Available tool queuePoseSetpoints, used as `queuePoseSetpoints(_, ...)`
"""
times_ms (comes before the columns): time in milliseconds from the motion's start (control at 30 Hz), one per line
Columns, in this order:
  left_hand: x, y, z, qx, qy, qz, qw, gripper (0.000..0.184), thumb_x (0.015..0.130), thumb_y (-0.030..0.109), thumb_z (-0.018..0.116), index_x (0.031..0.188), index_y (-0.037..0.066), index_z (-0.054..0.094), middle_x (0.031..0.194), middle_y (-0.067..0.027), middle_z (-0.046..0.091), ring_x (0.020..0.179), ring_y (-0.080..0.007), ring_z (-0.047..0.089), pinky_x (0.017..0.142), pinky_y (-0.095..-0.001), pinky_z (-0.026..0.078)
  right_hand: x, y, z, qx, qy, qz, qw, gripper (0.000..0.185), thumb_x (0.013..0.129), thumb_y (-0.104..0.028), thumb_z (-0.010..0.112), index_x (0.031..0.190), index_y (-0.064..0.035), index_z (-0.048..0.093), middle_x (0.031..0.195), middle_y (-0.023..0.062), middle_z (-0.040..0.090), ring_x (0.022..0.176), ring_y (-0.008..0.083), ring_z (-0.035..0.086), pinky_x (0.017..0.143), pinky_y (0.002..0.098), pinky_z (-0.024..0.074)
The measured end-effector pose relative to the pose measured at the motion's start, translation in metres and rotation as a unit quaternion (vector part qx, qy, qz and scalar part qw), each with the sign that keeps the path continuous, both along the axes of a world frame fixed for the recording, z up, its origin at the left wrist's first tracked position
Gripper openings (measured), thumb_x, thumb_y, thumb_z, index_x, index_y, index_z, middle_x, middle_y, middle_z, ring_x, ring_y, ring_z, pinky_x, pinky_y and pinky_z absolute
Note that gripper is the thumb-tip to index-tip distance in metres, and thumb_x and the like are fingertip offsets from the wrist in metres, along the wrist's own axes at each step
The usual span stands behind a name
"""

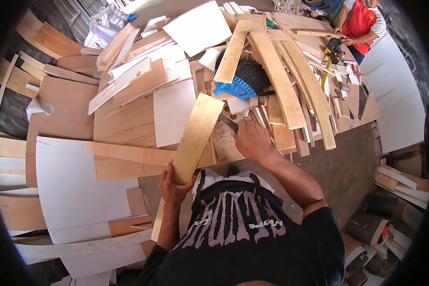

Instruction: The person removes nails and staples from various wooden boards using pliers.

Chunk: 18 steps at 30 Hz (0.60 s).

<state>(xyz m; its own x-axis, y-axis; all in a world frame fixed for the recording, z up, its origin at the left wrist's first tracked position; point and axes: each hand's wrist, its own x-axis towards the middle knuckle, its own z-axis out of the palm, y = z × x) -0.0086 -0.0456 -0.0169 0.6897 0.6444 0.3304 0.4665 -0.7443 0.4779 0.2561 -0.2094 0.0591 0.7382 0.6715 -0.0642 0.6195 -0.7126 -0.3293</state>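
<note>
My left hand [173, 185] grips a long pale wooden board [198, 128] near its lower part, thumb on one side and fingers on the other. The board slants upward and its far end lies over the cluttered worktable. Closed in a fist, my right hand [255, 139] holds a dark, narrow hand tool [228, 123] that points toward the board's upper right edge. The tool's exact kind is unclear, and its handle is hidden in the fist. Below the board, a thin wooden strip [133, 152] crosses to the left.
A blue-headed broom [236, 88] lies among loose planks [276, 78]. White panels [198, 27] are stacked at the back. At the far right stands a person in a red vest [360, 21], beside a black and yellow power tool [334, 50]. A handsaw [363, 101] lies near the right edge.
</note>
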Motion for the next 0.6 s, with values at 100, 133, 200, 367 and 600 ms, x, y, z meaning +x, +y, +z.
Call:
queuePoseSetpoints(100, 0.0, -0.001, -0.001, 0.008, 0.019, 0.006, 1.0, 0.1, 0.058, 0.044, 0.094, 0.145, 0.012, 0.056, 0.098, -0.0132, 0.066, 0.083, -0.033, 0.07, 0.071, -0.0428, 0.057, 0.013, -0.003, -0.01, 0.025, 0.088, 0.019, 0.996, 0.041, 0.098, -0.035, 0.064, 0.106, 0.0052, 0.059, 0.102, 0.0283, 0.068, 0.101, 0.0461, 0.065, 0.088, 0.053, 0.0507)
queuePoseSetpoints(133, 0.001, -0.001, -0.001, 0.008, 0.018, 0.006, 1.0, 0.1, 0.058, 0.044, 0.094, 0.145, 0.012, 0.056, 0.098, -0.0132, 0.066, 0.083, -0.033, 0.07, 0.071, -0.0428, 0.057, 0.014, -0.006, -0.011, 0.025, 0.088, 0.019, 0.996, 0.041, 0.098, -0.035, 0.064, 0.106, 0.0052, 0.059, 0.102, 0.0283, 0.068, 0.101, 0.0461, 0.065, 0.088, 0.053, 0.0507)
queuePoseSetpoints(200, 0.004, -0.003, 0.002, 0.003, 0.021, 0.011, 1.0, 0.1, 0.058, 0.044, 0.094, 0.145, 0.013, 0.056, 0.098, -0.0131, 0.066, 0.083, -0.0329, 0.07, 0.071, -0.0428, 0.057, 0.016, -0.011, -0.012, 0.096, 0.091, 0.063, 0.989, 0.035, 0.098, -0.033, 0.064, 0.102, 0.0018, 0.063, 0.096, 0.0269, 0.069, 0.093, 0.0467, 0.067, 0.085, 0.0557, 0.0513)
queuePoseSetpoints(367, 0.013, -0.008, 0.008, -0.004, -0.007, 0.01, 1.0, 0.098, 0.057, 0.042, 0.093, 0.144, 0.013, 0.057, 0.099, -0.0131, 0.066, 0.084, -0.0322, 0.07, 0.071, -0.0428, 0.058, 0.032, -0.016, -0.022, 0.155, 0.358, 0.036, 0.92, 0.033, 0.1, -0.034, 0.066, 0.098, -0.0017, 0.059, 0.081, 0.0148, 0.066, 0.072, 0.0286, 0.065, 0.064, 0.0439, 0.0503)
queuePoseSetpoints(600, 0.023, -0.012, 0.006, -0.036, -0.055, -0.018, 0.998, 0.098, 0.056, 0.035, 0.094, 0.142, 0.008, 0.058, 0.104, -0.0149, 0.069, 0.09, -0.0331, 0.071, 0.077, -0.0428, 0.058, 0.027, -0.026, 0.006, 0.28, 0.766, -0.027, 0.578, 0.028, 0.102, -0.031, 0.064, 0.087, -0.0129, 0.05, 0.076, -0.0028, 0.047, 0.06, 0.0078, 0.041, 0.051, 0.0251, 0.0319)
